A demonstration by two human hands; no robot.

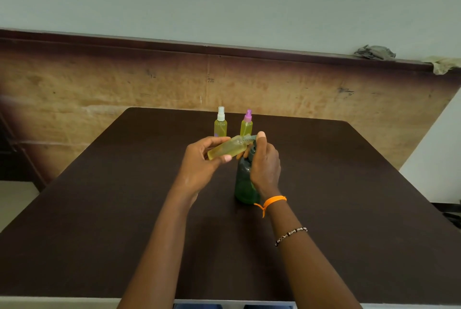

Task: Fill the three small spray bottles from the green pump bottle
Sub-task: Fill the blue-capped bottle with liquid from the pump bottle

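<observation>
Near the centre of the frame, the left hand [199,159] pinches an uncapped spray bottle [228,150] between thumb and fingers, holding it tilted almost on its side with its threaded neck pointing right. The bottle holds yellowish liquid. Its open neck meets the spout of the green pump bottle [244,184], which stands upright on the dark brown table [99,209] just below centre. The right hand [265,164] wraps over the pump head, thumb raised at the top; whether the pump is pressed down is hard to tell, since the hand covers it. An orange wrist thread [273,201] and a beaded bracelet [290,235] circle the right forearm.

Behind the hands, towards the table's far edge, stand two capped spray bottles of yellow liquid: one with a white sprayer [220,123], and just right of it one with a pink sprayer [246,124]. In the upper right, crumpled cloths [375,52] lie on a ledge.
</observation>
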